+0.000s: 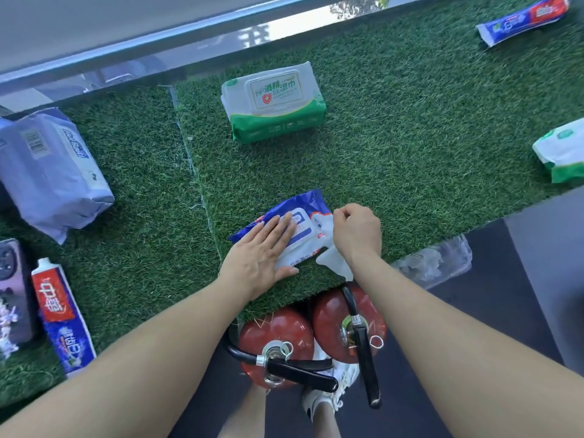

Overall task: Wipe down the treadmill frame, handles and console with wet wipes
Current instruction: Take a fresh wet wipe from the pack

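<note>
A blue and white wet-wipe pack (305,202) lies on green artificial turf (410,137) near the turf's front edge. My left hand (259,252) presses flat on the pack with straight fingers. My right hand (355,232) is curled at the pack's opening and pinches a white wet wipe (333,260) that trails out toward the turf edge. No treadmill part is recognisable in this view.
A green and white wipe pack (273,102) sits farther back, another (562,150) at the right edge. A pale blue pack (50,172), toothpaste boxes (61,314) (521,20) and a phone (12,289) lie around. Two red fire extinguishers (311,327) stand below the turf edge by my feet.
</note>
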The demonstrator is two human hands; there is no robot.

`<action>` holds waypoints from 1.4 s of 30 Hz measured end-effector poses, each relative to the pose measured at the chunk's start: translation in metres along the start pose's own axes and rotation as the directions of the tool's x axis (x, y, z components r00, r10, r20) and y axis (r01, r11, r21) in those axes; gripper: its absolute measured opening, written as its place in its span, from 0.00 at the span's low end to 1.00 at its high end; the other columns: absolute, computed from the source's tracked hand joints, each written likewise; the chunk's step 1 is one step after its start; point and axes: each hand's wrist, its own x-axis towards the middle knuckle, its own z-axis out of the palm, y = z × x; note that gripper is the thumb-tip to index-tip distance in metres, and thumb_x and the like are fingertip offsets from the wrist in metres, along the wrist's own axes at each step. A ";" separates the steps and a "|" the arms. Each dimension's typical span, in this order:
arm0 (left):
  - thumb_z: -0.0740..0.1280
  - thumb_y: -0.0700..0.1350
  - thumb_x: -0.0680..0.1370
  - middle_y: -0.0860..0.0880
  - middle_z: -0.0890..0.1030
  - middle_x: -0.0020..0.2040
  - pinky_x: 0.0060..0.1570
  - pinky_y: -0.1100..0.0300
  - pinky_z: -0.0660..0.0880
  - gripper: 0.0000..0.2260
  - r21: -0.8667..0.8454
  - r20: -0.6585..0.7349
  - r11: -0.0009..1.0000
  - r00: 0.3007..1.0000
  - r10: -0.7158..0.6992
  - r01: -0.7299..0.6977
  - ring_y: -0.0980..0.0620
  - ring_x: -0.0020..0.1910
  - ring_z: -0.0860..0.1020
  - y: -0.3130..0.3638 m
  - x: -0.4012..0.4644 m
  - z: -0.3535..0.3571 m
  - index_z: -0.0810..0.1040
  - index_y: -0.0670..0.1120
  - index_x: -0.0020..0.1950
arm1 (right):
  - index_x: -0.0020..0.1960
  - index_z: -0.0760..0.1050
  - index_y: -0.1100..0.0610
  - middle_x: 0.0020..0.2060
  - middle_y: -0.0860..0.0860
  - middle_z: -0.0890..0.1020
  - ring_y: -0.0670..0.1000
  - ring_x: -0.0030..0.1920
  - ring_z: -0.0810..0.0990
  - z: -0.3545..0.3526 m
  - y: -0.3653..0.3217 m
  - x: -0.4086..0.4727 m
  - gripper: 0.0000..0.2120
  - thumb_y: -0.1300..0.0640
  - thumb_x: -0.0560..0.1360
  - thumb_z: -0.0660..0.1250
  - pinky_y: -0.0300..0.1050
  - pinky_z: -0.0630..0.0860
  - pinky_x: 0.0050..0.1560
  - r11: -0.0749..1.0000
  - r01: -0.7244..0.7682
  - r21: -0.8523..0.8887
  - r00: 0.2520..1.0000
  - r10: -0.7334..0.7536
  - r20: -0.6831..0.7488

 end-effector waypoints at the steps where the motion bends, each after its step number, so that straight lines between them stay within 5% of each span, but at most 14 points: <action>1: 0.21 0.69 0.64 0.51 0.30 0.73 0.73 0.57 0.35 0.42 -0.001 -0.006 1.000 1.000 -0.005 0.005 0.53 0.74 0.33 0.000 0.001 0.001 0.29 0.48 0.73 | 0.49 0.79 0.57 0.49 0.56 0.82 0.56 0.44 0.75 0.001 0.001 0.000 0.13 0.54 0.78 0.58 0.43 0.66 0.41 1.000 -0.005 -0.001 1.000 0.005 0.001; 8: 0.42 0.62 0.79 0.46 0.41 0.77 0.72 0.55 0.40 0.31 0.114 -0.054 0.990 0.994 0.091 -0.084 0.50 0.77 0.46 -0.005 0.003 -0.004 0.41 0.46 0.77 | 0.49 0.79 0.58 0.48 0.57 0.82 0.57 0.45 0.76 0.007 0.006 -0.002 0.12 0.55 0.78 0.58 0.42 0.65 0.41 1.000 -0.019 0.020 1.000 0.019 -0.001; 11: 0.49 0.49 0.79 0.43 0.64 0.74 0.70 0.53 0.62 0.25 0.090 -0.125 0.985 0.979 0.158 -0.147 0.48 0.72 0.66 -0.003 0.005 -0.007 0.65 0.41 0.73 | 0.49 0.80 0.59 0.49 0.57 0.82 0.56 0.43 0.73 0.008 0.006 -0.005 0.13 0.56 0.78 0.58 0.42 0.65 0.41 0.999 -0.027 0.024 1.000 0.027 0.002; 15: 0.48 0.37 0.73 0.38 0.73 0.67 0.59 0.50 0.74 0.25 0.113 -0.105 0.972 0.971 0.217 -0.205 0.42 0.65 0.74 0.000 0.009 0.001 0.73 0.35 0.66 | 0.49 0.80 0.60 0.48 0.57 0.82 0.57 0.46 0.76 0.007 0.005 -0.005 0.13 0.56 0.79 0.57 0.43 0.66 0.41 0.999 -0.020 0.041 1.000 0.021 -0.003; 18: 0.46 0.36 0.73 0.34 0.69 0.69 0.62 0.48 0.72 0.26 0.138 -0.075 0.970 0.974 0.213 -0.201 0.37 0.68 0.69 0.007 0.012 -0.002 0.67 0.32 0.69 | 0.49 0.79 0.60 0.47 0.57 0.81 0.57 0.44 0.75 0.006 0.002 -0.002 0.13 0.56 0.79 0.57 0.43 0.67 0.41 0.998 -0.026 0.063 1.000 0.027 -0.011; 21: 0.43 0.35 0.77 0.35 0.42 0.76 0.75 0.48 0.50 0.26 0.211 0.056 0.958 0.981 0.188 -0.196 0.37 0.76 0.44 0.008 0.009 -0.006 0.40 0.33 0.75 | 0.47 0.79 0.61 0.45 0.58 0.81 0.58 0.44 0.76 0.006 0.000 0.000 0.14 0.56 0.79 0.57 0.45 0.69 0.41 0.993 -0.055 0.103 0.998 0.056 -0.006; 23: 0.45 0.36 0.79 0.36 0.36 0.75 0.74 0.48 0.45 0.27 0.234 0.120 0.955 0.980 0.157 -0.181 0.38 0.75 0.38 0.009 0.009 -0.010 0.35 0.35 0.74 | 0.46 0.78 0.61 0.43 0.57 0.81 0.57 0.42 0.75 0.005 -0.002 -0.002 0.14 0.56 0.79 0.57 0.43 0.68 0.39 0.989 -0.078 0.129 0.997 0.079 -0.004; 32: 0.50 0.48 0.83 0.50 0.29 0.73 0.74 0.52 0.40 0.30 0.017 0.127 1.000 0.992 0.003 -0.005 0.51 0.75 0.34 0.013 -0.006 -0.018 0.30 0.45 0.74 | 0.46 0.79 0.61 0.40 0.55 0.78 0.55 0.40 0.72 -0.013 -0.007 -0.018 0.13 0.56 0.79 0.58 0.42 0.64 0.38 0.984 -0.089 0.157 0.996 0.090 -0.002; 42: 0.52 0.52 0.83 0.47 0.37 0.77 0.73 0.58 0.40 0.30 -0.101 0.157 0.995 0.988 0.012 0.004 0.51 0.77 0.41 0.024 -0.020 -0.020 0.40 0.42 0.77 | 0.45 0.78 0.62 0.39 0.55 0.78 0.55 0.40 0.73 -0.021 -0.006 -0.025 0.13 0.56 0.79 0.58 0.43 0.65 0.37 0.984 -0.079 0.162 0.997 0.081 -0.002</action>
